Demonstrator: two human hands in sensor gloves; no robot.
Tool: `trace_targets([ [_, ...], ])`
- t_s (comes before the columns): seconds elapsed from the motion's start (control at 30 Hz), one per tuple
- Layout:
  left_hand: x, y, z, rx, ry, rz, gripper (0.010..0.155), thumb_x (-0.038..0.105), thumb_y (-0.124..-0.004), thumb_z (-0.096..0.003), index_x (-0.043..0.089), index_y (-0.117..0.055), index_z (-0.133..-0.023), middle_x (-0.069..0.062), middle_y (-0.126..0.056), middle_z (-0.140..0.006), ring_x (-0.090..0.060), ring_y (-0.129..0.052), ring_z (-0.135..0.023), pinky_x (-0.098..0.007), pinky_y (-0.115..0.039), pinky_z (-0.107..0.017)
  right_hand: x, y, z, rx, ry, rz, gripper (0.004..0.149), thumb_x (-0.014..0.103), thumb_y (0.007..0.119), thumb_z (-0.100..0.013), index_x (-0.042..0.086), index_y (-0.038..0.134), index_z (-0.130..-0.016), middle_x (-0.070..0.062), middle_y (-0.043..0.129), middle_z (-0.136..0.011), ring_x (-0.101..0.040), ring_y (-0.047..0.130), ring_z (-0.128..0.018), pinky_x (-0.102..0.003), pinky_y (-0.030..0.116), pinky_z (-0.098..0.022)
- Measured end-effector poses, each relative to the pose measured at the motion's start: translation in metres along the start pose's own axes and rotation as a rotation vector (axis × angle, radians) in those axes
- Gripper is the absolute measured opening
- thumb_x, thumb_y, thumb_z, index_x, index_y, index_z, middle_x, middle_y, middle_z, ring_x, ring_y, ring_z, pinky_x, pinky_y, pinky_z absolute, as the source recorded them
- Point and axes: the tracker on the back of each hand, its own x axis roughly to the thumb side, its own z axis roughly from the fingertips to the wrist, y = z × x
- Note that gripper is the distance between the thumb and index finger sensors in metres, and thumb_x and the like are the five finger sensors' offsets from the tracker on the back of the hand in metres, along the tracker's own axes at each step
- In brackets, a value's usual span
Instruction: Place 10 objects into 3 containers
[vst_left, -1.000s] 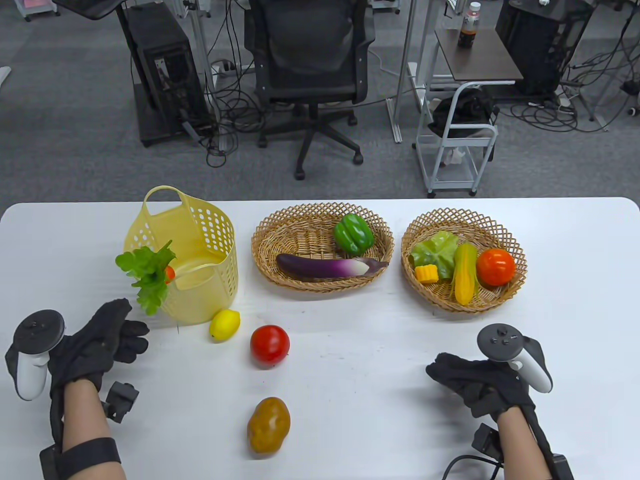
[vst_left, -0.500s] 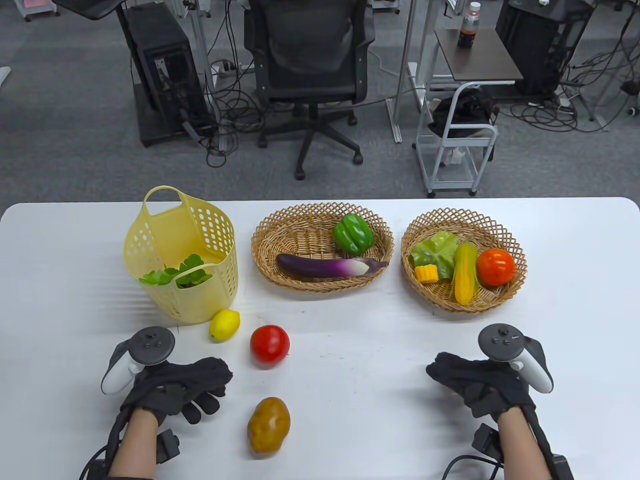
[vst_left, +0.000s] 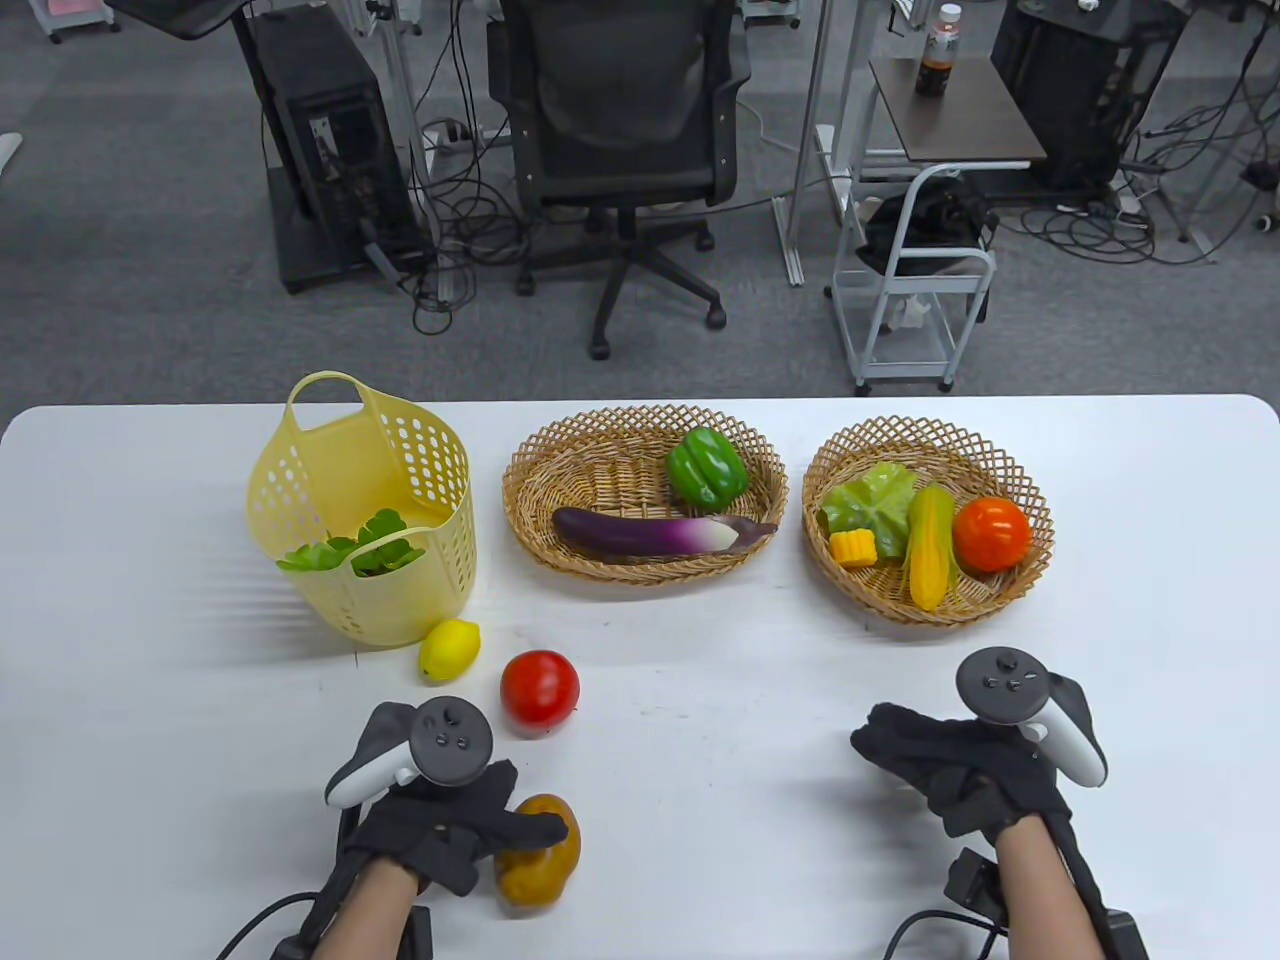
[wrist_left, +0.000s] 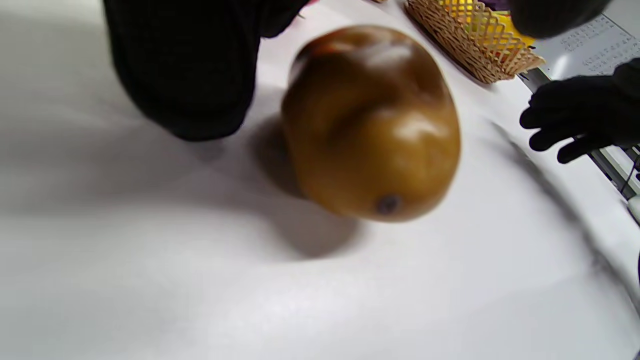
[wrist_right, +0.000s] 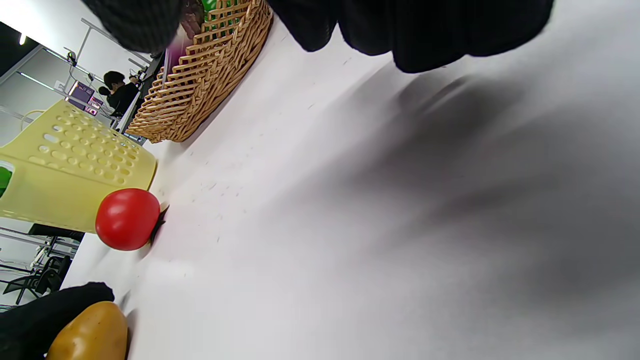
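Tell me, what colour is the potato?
The potato is golden brown, with a dark spot, best seen in the left wrist view.

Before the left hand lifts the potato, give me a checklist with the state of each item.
1. Left hand on potato: ok, fingers lie over its top.
2. Firm grip around potato: cannot tell; in the left wrist view the potato lies on the table beside the fingers.
3. Right hand out of the way: ok, far to the right.
4. Tomato and lemon apart from potato: ok.
5. Room in yellow basket: ok, only greens show inside.
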Motion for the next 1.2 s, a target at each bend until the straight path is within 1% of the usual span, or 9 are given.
trace_targets([
  [0.07, 0.008, -0.003, -0.001, 0.012, 0.039, -0.083, 0.111, 0.078, -0.064, -0.0534, -0.014, -0.041, -0.113, -0.041, -0.07, -0.099, -0.048, -0.095, -0.073, -0.038, -0.091, -0.036, 0.0, 0.0, 0.0, 0.0, -0.006, 0.002, 0.083, 0.058, 0.063, -0.058, 0.0, 0.045, -0.114, -0.036, 0.046, -0.115, -0.061, 0.06, -0.093, -0.068, 0.06, -0.063],
  [0.2, 0.017, -0.009, -0.002, 0.01, 0.06, -0.128, 0.113, 0.077, -0.065, -0.0525, -0.015, -0.04, -0.112, -0.043, -0.069, -0.099, -0.051, -0.094, -0.072, -0.038, -0.091, -0.037, 0.0, 0.0, 0.0, -0.001, -0.013, 0.003, 0.083, 0.058, 0.063, -0.058, 0.0, 0.045, -0.114, -0.036, 0.047, -0.115, -0.061, 0.061, -0.093, -0.068, 0.06, -0.063],
  [0.33, 0.023, -0.014, -0.004, 0.016, 0.095, -0.2, 0.113, 0.076, -0.068, -0.0518, -0.014, -0.039, -0.113, -0.042, -0.068, -0.099, -0.048, -0.094, -0.072, -0.038, -0.09, -0.038, -0.001, 0.0, -0.001, -0.002, -0.02, 0.002, 0.083, 0.058, 0.063, -0.058, 0.0, 0.045, -0.114, -0.036, 0.047, -0.115, -0.061, 0.061, -0.093, -0.068, 0.06, -0.063],
  [0.5, 0.027, -0.019, -0.008, 0.01, 0.133, -0.286, 0.111, 0.069, -0.077, -0.0506, -0.014, -0.035, -0.112, -0.04, -0.066, -0.1, -0.044, -0.093, -0.072, -0.037, -0.09, -0.04, -0.001, 0.0, 0.0, -0.007, -0.019, 0.001, 0.084, 0.058, 0.064, -0.057, 0.0, 0.045, -0.114, -0.036, 0.047, -0.115, -0.061, 0.061, -0.093, -0.068, 0.06, -0.063],
  [0.8, 0.019, -0.017, -0.009, 0.019, 0.112, -0.259, 0.108, 0.068, -0.077, -0.0498, -0.011, -0.037, -0.112, -0.034, -0.067, -0.098, -0.039, -0.093, -0.068, -0.034, -0.089, -0.041, -0.002, 0.0, -0.001, -0.008, -0.009, 0.001, 0.084, 0.058, 0.064, -0.057, 0.0, 0.045, -0.114, -0.036, 0.047, -0.115, -0.061, 0.061, -0.093, -0.068, 0.06, -0.063],
  [0.93, 0.012, -0.015, -0.006, 0.022, 0.056, -0.234, 0.11, 0.069, -0.076, -0.0487, -0.008, -0.029, -0.113, -0.033, -0.066, -0.099, -0.037, -0.093, -0.068, -0.033, -0.088, -0.042, -0.004, -0.001, -0.002, -0.009, 0.0, -0.008, 0.084, 0.058, 0.064, -0.057, 0.0, 0.045, -0.114, -0.036, 0.046, -0.115, -0.061, 0.06, -0.093, -0.068, 0.06, -0.063],
  [1.03, 0.005, -0.009, 0.002, 0.065, -0.007, -0.182, 0.11, 0.069, -0.074, -0.0491, -0.005, -0.025, -0.113, -0.031, -0.065, -0.101, -0.036, -0.093, -0.069, -0.033, -0.088, -0.042, -0.005, -0.001, -0.003, -0.007, 0.005, -0.009, 0.084, 0.058, 0.064, -0.057, 0.0, 0.045, -0.114, -0.036, 0.046, -0.115, -0.061, 0.06, -0.093, -0.068, 0.06, -0.063],
  [1.1, -0.001, 0.003, 0.014, 0.133, -0.034, -0.173, 0.109, 0.069, -0.074, -0.0494, -0.004, -0.024, -0.113, -0.031, -0.063, -0.102, -0.036, -0.092, -0.071, -0.033, -0.088, -0.043, -0.005, -0.001, -0.002, -0.008, 0.004, -0.009, 0.084, 0.058, 0.064, -0.057, 0.0, 0.045, -0.114, -0.036, 0.045, -0.115, -0.061, 0.059, -0.093, -0.068, 0.06, -0.063],
  [1.2, -0.015, 0.03, 0.042, 0.266, -0.078, -0.116, 0.108, 0.068, -0.074, -0.0494, -0.002, -0.024, -0.113, -0.03, -0.062, -0.104, -0.036, -0.091, -0.075, -0.034, -0.088, -0.044, -0.005, -0.002, -0.002, -0.015, -0.005, -0.012, 0.084, 0.058, 0.064, -0.057, 0.0, 0.044, -0.114, -0.036, 0.043, -0.116, -0.061, 0.057, -0.095, -0.068, 0.058, -0.064],
])
